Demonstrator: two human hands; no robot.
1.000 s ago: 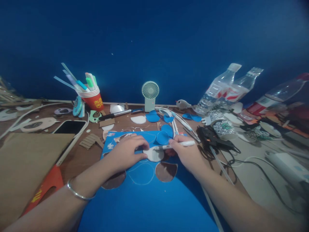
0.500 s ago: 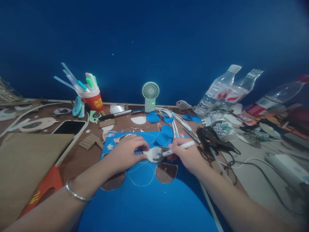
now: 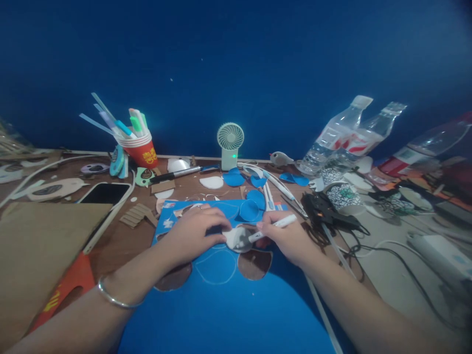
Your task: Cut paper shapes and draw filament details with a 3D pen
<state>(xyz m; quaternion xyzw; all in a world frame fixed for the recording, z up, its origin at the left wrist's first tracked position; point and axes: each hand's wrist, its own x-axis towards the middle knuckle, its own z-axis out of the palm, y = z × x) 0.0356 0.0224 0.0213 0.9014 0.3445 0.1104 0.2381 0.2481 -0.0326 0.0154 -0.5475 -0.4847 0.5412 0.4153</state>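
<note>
Pen tip has slid further in over the template since a second ago, barrel tilting up more. Left hand (image 3: pixel 195 231) presses fingers flat on the white template (image 3: pixel 237 238), pinning it to the blue sheet (image 3: pixel 221 305) on the desk (image 3: pixel 121 236). Just right of that grip, right hand (image 3: pixel 285 238) is closed around the pen (image 3: pixel 271 227), tip at the template's edge. Tracing is underway, I'd say; next comes steady pressure while the pen rounds the outline.

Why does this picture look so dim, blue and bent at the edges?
Head view: low light and a blue cast mute colours; the wide lens bows the table edge and tilts the bottles; far-right clutter blurs; the hands, left and right, and the pen stay fairly sharp.
</note>
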